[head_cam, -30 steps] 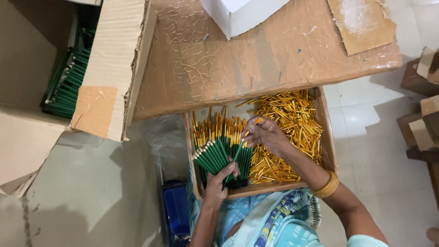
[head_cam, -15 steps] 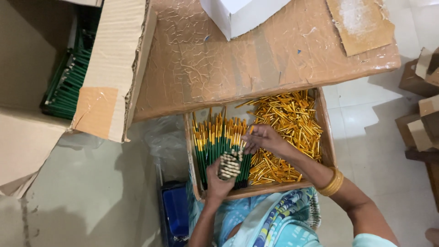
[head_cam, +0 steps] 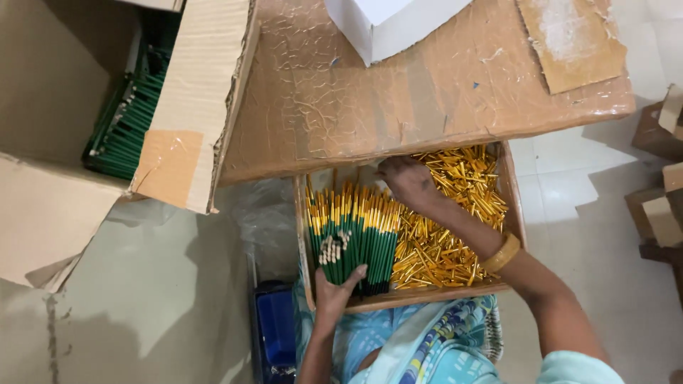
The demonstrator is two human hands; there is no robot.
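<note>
The left hand's grip [head_cam: 334, 288] curls round the near ends of the green pencils [head_cam: 353, 238], which run near to far; the right hand [head_cam: 405, 181], loosely bent, holding nothing, rests at their far tips.

The tray [head_cam: 514, 213] is sitting pretty much tucked under the front edge of the desk [head_cam: 427, 107], so the far end is getting roofed over and hands are only fitting in from above at the near part. Green pencils [head_cam: 356, 238] are filling the left half, gold caps [head_cam: 448, 235] are piling up on the right, leaving no bare bottom. A cardboard flap [head_cam: 192, 107] is hanging off the left side, and a blue bin [head_cam: 277, 331] is crowding the floor [head_cam: 142, 299] beside the tray.
</note>
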